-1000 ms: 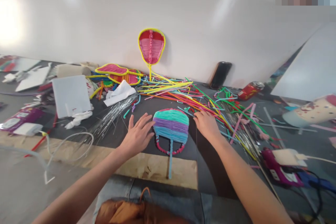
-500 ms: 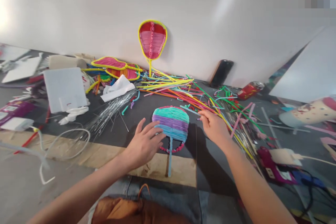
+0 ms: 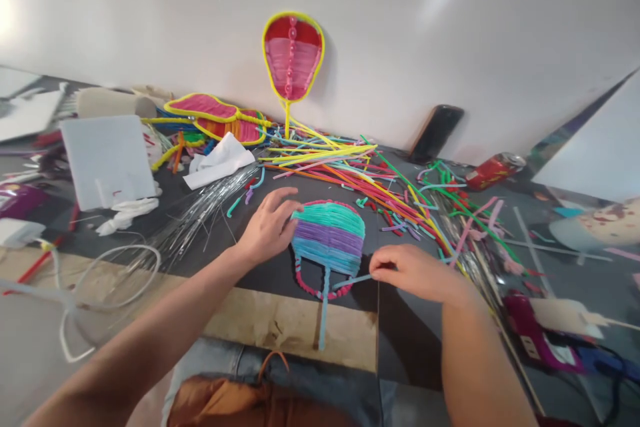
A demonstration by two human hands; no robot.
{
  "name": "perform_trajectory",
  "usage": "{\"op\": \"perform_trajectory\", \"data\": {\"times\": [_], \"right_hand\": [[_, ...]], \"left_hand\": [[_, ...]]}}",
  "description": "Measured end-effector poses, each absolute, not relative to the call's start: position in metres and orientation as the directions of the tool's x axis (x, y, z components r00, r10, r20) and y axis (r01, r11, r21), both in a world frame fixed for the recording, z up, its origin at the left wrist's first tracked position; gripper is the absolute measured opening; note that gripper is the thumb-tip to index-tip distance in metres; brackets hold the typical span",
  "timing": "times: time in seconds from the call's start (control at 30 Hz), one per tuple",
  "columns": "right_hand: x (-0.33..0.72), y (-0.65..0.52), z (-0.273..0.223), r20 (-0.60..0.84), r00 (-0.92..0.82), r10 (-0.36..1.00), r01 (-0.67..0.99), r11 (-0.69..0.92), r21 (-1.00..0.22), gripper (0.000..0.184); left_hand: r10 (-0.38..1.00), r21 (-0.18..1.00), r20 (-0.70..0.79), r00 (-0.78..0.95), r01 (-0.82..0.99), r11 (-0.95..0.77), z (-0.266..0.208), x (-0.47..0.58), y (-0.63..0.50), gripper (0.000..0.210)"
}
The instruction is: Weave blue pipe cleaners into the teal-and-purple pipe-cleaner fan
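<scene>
A small fan shape made of pipe cleaners point(image 3: 327, 237) lies on the dark tabletop, banded in green, purple and blue. Its rim is pink and dark red, and a light blue stem points toward me. Below the blue band the frame is open. My left hand point(image 3: 270, 223) grips the fan's upper left edge, with bent fingers and thumb at the rim. At the fan's lower right, my right hand point(image 3: 407, 270) pinches a light blue pipe cleaner point(image 3: 353, 281). The free end of that strip reaches across the open part of the frame, close to the stem.
Loose pipe cleaners point(image 3: 325, 157) lie in a heap behind the fan. A finished pink fan with yellow edging point(image 3: 293, 57) stands against the white board. Farther right are a phone point(image 3: 436, 133) and a red can point(image 3: 495, 170). Silver wires point(image 3: 215, 203) spread at left.
My right hand has come down toward me, bringing the light blue strip from the fan's upper right to its lower opening. My left hand has shifted up to the fan's upper left edge.
</scene>
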State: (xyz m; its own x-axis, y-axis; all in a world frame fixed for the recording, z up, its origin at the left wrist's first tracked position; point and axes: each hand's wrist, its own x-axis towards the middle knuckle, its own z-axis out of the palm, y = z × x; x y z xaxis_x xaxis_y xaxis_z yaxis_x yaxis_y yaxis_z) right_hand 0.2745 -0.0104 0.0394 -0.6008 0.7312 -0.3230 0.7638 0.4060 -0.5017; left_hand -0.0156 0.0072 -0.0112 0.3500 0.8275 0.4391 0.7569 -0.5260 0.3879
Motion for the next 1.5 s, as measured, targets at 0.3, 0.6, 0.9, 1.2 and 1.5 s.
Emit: {"op": "perform_trajectory", "data": {"times": [0.3,0.6,0.9,1.2,1.5], "right_hand": [[0.261,-0.035,0.03,-0.16,-0.563,0.811,0.817,0.517,-0.257,0.018],[0.23,-0.048,0.009,0.085,-0.616,0.783,0.755,0.618,-0.219,0.018],[0.224,-0.046,-0.004,-0.001,-0.603,0.798,0.764,0.577,-0.288,0.012],[0.227,-0.042,-0.003,-0.066,-0.598,0.799,0.759,0.537,-0.367,0.011],[0.227,-0.041,-0.002,-0.086,-0.601,0.795,0.756,0.53,-0.385,0.011]], "left_hand": [[0.595,0.438,0.156,0.788,0.485,-0.757,0.008,-0.013,-0.002,0.012],[0.59,0.411,0.096,0.802,0.508,-0.757,0.005,-0.011,-0.005,0.015],[0.625,0.361,0.179,0.76,0.54,-0.76,-0.001,-0.004,-0.01,0.016],[0.614,0.283,0.146,0.776,0.562,-0.777,0.001,-0.001,-0.014,0.016],[0.631,0.26,0.095,0.77,0.593,-0.763,-0.001,0.0,-0.016,0.022]]}}
